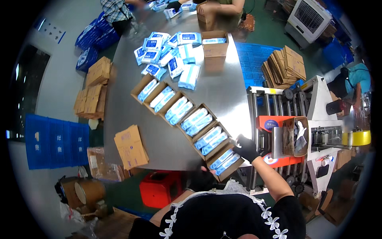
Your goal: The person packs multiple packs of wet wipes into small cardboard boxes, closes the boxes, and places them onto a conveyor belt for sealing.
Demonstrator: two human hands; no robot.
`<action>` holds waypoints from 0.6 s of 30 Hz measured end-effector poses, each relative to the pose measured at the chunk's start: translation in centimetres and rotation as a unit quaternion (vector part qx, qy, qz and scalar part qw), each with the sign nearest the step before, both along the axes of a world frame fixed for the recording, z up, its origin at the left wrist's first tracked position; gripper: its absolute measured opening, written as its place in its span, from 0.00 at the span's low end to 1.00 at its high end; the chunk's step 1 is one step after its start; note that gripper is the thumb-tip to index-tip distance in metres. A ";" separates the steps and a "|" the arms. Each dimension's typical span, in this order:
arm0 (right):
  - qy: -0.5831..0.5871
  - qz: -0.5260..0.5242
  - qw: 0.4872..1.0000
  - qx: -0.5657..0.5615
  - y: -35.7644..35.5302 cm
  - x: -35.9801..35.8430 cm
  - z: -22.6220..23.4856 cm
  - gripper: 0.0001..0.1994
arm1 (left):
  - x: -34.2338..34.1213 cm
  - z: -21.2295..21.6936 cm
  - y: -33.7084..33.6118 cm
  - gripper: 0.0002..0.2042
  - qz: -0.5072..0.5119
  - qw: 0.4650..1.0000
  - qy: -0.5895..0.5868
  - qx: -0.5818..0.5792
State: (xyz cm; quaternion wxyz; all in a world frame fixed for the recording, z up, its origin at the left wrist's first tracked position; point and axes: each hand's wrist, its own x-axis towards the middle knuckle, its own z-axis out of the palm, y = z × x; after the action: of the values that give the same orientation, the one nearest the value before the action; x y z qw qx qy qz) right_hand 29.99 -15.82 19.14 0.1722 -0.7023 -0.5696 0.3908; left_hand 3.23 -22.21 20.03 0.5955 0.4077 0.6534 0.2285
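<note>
Several open cardboard boxes stand in a slanting row on the steel table, each holding blue-and-white wipe packs. The nearest cardboard box (230,173) sits at the table's front edge with two wipe packs (225,161) inside. My right hand (246,149), in a black glove, is closed at this box's right rim, fingers bent over the edge. Beside its left side, low by my body, is my black-gloved left hand (200,179); a bare fingertip shows, but most of its fingers are dark and hidden. Farther back lies a loose pile of wipe packs (175,67).
Flat cartons (131,147) lie on the table's left corner. A roller machine (274,131) holding a box (295,137) adjoins on the right. One open box (215,50) stands at the far side, near co-workers. A red stool (159,189) is below the front edge.
</note>
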 end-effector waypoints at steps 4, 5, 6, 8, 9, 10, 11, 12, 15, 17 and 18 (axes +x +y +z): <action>-0.070 -0.061 0.988 0.121 -2.0 -1.0 -2.4 0.10 | 3.6 0.1 -1.3 0.15 -0.120 0.980 0.133 0.081; -0.069 -0.089 0.987 0.117 -2.3 -0.4 -2.7 0.10 | 4.0 0.1 -0.7 0.13 -0.110 0.980 0.142 0.090; -0.070 -0.115 0.984 0.114 -2.5 0.3 -2.8 0.11 | 4.5 -0.2 -0.1 0.12 -0.097 0.979 0.150 0.100; -0.114 -0.163 0.967 0.157 -3.3 2.5 -4.8 0.11 | 6.5 -2.1 1.0 0.09 -0.108 0.964 0.147 0.191; -0.103 -0.194 0.965 0.142 -3.9 3.9 -4.9 0.12 | 8.1 -2.4 1.7 0.09 -0.116 0.957 0.159 0.214; -0.093 -0.225 0.962 0.126 -4.5 5.0 -5.2 0.12 | 9.6 -2.8 2.4 0.09 -0.124 0.949 0.169 0.236; -0.079 -0.263 0.951 0.140 -4.7 5.3 -5.3 0.10 | 10.6 -3.8 2.7 0.08 -0.160 0.931 0.202 0.258; -0.115 -0.278 0.936 0.182 -4.7 5.5 -5.6 0.08 | 12.0 -4.3 3.3 0.08 -0.202 0.910 0.230 0.280; -0.065 -0.260 0.957 0.111 -5.7 5.2 -4.7 0.08 | 14.7 -4.6 4.7 0.07 -0.331 0.844 0.299 0.299; 0.020 -0.172 0.972 0.156 -7.8 6.3 -2.3 0.21 | 15.2 -4.3 5.4 0.12 -0.413 0.819 0.263 0.299; 0.033 -0.131 0.979 0.154 -8.7 6.8 -1.8 0.25 | 15.0 -4.6 5.7 0.16 -0.438 0.817 0.237 0.291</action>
State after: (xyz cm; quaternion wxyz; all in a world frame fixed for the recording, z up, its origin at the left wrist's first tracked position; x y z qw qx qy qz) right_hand 36.80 -24.48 17.32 0.3464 -0.7228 -0.5202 0.2951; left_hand 18.25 -16.55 15.41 0.3126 0.8467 0.4301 0.0196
